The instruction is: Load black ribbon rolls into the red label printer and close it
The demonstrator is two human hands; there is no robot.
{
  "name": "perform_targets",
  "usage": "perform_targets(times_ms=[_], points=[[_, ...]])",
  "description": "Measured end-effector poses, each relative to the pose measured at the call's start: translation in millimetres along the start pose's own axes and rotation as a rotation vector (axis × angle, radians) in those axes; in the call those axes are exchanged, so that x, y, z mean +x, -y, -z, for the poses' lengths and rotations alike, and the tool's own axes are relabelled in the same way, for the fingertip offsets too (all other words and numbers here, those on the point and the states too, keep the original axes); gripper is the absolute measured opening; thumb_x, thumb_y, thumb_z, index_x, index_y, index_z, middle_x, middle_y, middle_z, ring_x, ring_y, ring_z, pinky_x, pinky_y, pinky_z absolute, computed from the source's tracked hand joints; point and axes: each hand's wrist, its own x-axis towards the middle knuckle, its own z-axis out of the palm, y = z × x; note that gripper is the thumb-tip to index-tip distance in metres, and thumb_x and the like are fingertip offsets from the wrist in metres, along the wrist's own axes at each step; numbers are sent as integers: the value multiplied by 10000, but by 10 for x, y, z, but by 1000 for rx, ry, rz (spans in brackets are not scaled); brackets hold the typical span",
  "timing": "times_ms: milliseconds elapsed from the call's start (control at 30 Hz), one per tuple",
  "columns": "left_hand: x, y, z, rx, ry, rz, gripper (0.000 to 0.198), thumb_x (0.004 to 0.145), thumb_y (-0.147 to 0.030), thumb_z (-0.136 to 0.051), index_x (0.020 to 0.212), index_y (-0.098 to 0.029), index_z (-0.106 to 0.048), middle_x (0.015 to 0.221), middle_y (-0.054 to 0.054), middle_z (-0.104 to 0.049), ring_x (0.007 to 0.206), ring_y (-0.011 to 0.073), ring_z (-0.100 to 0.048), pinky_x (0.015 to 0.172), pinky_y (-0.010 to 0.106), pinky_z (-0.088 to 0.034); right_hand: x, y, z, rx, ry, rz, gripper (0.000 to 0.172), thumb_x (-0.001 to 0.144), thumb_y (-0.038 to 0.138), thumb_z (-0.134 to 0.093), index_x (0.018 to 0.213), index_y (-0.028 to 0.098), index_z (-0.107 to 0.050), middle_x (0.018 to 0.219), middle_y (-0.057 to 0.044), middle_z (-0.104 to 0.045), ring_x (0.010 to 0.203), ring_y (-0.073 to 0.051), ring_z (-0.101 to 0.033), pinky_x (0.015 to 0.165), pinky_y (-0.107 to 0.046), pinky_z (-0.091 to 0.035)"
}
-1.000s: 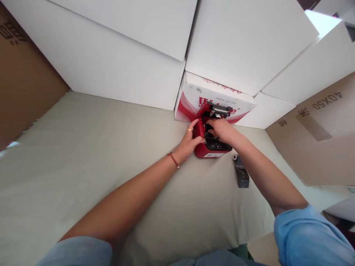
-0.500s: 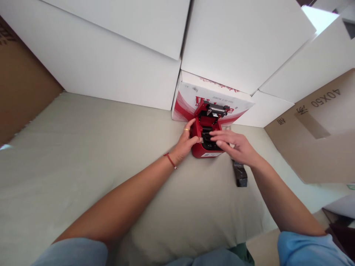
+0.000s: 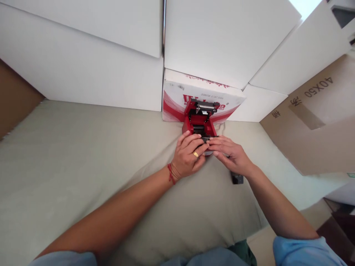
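Since earlier, the left hand (image 3: 186, 156) had moved from the side of the red, boxy plastic device (image 3: 198, 119) to its near edge, beside the right hand (image 3: 233, 153); whether either gripped anything, I could not tell. It stood on pale green cloth (image 3: 91, 144), red-and-black lid (image 3: 205, 107) raised, not closed.

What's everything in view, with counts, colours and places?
Device: one, red and black, centre, lid raised
Printed box: one, white and red, behind device
White boxes: several, white, along the back
Cartons: two, brown, left and right
Block: one, black, right of device, partly hidden
Cloth: one, pale grey-green, under device
Bracelet: one, red, left wrist
Ring: one, gold, left hand
Sleeves: two, blue, bottom left and right
Left hand: one, bare, device's near left
Right hand: one, bare, device's near right
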Motion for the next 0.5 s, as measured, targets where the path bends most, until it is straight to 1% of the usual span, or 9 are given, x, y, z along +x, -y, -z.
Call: perform_targets(times_ms=[67, 133, 200, 267, 333, 367, 433, 500], points=[[-18, 13, -11, -4, 33, -7, 432, 988, -223, -695, 1388, -353, -793, 1317, 61, -845, 1387, 324, -728, 1379, 649, -423, 74, -33, 5, 76, -121, -101, 391, 1162, 558, -584, 1261, 325, -882, 1417, -94, -867, 1396, -297, -782, 1319, -562, -538], [-26, 23, -7, 26, 43, -32, 458, 985, -212, -698, 1411, -353, -787, 1324, 63, -849, 1377, 319, -734, 1369, 637, -440, 220, -137, 0, 152, -313, -262, 499, 1155, 666, -536, 1305, 311, -855, 1464, -106, -842, 1403, -295, -768, 1287, -525, -566], [-25, 20, 2, 79, 41, -71, 504, 984, -197, -698, 1457, -358, -765, 1318, 64, -847, 1366, 309, -742, 1360, 619, -451, 433, -314, -13, 228, -487, -412, 625, 1139, 751, -469, 1393, 282, -795, 1510, -128, -810, 1413, -287, -756, 1255, -488, -587], [-21, 12, 8, 130, 30, -105, 556, 987, -189, -698, 1510, -373, -735, 1314, 65, -840, 1352, 297, -748, 1354, 603, -456, 673, -523, -29, 290, -578, -497, 728, 1120, 795, -408, 1477, 241, -719, 1549, -164, -775, 1414, -281, -752, 1228, -462, -601], [-19, 6, 8, 146, 32, -113, 586, 996, -190, -701, 1544, -398, -712, 1319, 65, -827, 1356, 289, -744, 1360, 599, -447, 890, -701, -46, 312, -593, -520, 786, 1116, 799, -355, 1553, 215, -648, 1589, -189, -741, 1443, -280, -736, 1231, -455, -595], [-20, 5, 7, 143, 42, -105, 588, 1002, -195, -703, 1548, -414, -708, 1324, 63, -820, 1366, 287, -739, 1366, 601, -440, 976, -763, -54, 300, -576, -505, 805, 1123, 790, -318, 1593, 208, -614, 1615, -193, -721, 1470, -280, -720, 1238, -457, -589], [-26, 8, 4, 118, 76, -79, 581, 1013, -207, -711, 1543, -445, -707, 1338, 55, -807, 1394, 287, -724, 1387, 607, -417, 1090, -820, -69, 245, -510, -446, 822, 1148, 757, -218, 1665, 215, -558, 1689, -180, -663, 1550, -276, -663, 1250, -464, -580], [-34, 12, 0, 97, 88, -66, 575, 1019, -211, -721, 1539, -456, -706, 1345, 52, -800, 1414, 288, -714, 1402, 605, -397, 1120, -795, -71, 161, -407, -389, 848, 1171, 703, -87, 1716, 221, -523, 1768, -162, -587, 1631, -273, -585, 1274, -477, -561]])
